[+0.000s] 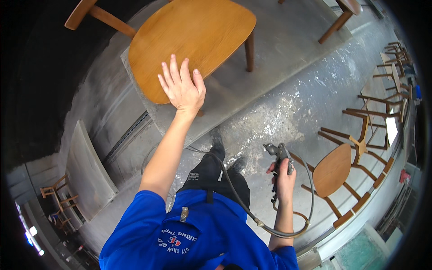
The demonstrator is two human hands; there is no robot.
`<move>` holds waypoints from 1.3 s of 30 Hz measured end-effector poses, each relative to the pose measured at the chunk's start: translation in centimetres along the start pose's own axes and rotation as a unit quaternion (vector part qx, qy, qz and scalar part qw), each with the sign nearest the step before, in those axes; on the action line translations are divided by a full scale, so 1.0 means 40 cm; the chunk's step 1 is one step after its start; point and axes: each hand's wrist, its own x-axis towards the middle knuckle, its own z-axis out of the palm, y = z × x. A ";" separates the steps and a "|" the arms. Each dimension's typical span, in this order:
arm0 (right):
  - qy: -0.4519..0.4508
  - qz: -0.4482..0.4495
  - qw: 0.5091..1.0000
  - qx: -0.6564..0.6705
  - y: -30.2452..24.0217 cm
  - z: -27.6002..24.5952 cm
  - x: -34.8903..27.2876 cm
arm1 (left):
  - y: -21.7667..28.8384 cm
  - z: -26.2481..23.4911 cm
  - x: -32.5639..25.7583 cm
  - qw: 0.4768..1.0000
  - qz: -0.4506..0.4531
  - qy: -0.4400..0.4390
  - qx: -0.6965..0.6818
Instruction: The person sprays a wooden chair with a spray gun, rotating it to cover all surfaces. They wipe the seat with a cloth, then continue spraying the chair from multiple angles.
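My left hand (182, 87) lies with spread fingers over the near edge of a wooden chair's seat (193, 36); whether the palm presses on it I cannot tell. The seat is orange-brown and smooth, and the chair stands on a grey platform (288, 63). In my right hand (284, 180) is a metal spray gun (281, 155), held off to the right at waist height, its nozzle pointing up and left. A hose (234, 193) loops from the gun's lower end and passes in front of my body.
Several brown wooden chairs (333, 171) lie tipped on the floor at the right. Part of another chair (335, 27) shows on the platform at the far right. To the left leans a grey panel (87, 171), with a wooden frame (58, 193) behind it. The floor (274, 121) is white-spattered.
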 end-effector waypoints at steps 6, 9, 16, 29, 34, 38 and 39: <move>0.029 0.045 0.987 0.152 0.101 -0.173 -0.203 | -0.044 -0.042 0.094 0.989 0.038 0.056 -0.130; -0.049 0.012 0.954 0.295 0.124 -0.204 -0.278 | -0.153 -0.211 0.152 0.967 0.054 0.182 -0.171; -0.029 0.037 0.997 0.067 0.163 -0.201 -0.306 | -0.570 -0.309 -0.119 0.900 -0.296 0.148 -0.283; -0.020 -0.277 0.960 -0.041 0.105 0.136 -0.686 | -0.898 -0.228 -0.830 0.629 -0.288 -0.712 -0.124; 0.066 -0.223 0.972 -0.033 0.179 0.428 -0.790 | -1.165 -0.167 -0.793 0.682 -0.404 -0.536 -0.290; 0.114 -0.144 0.979 -0.092 0.215 0.626 -0.842 | -1.409 -0.137 -0.834 0.618 -0.527 -0.499 -0.304; 0.124 -0.148 0.976 -0.101 0.214 0.662 -0.868 | -1.465 -0.137 -0.849 0.583 -0.570 -0.495 -0.300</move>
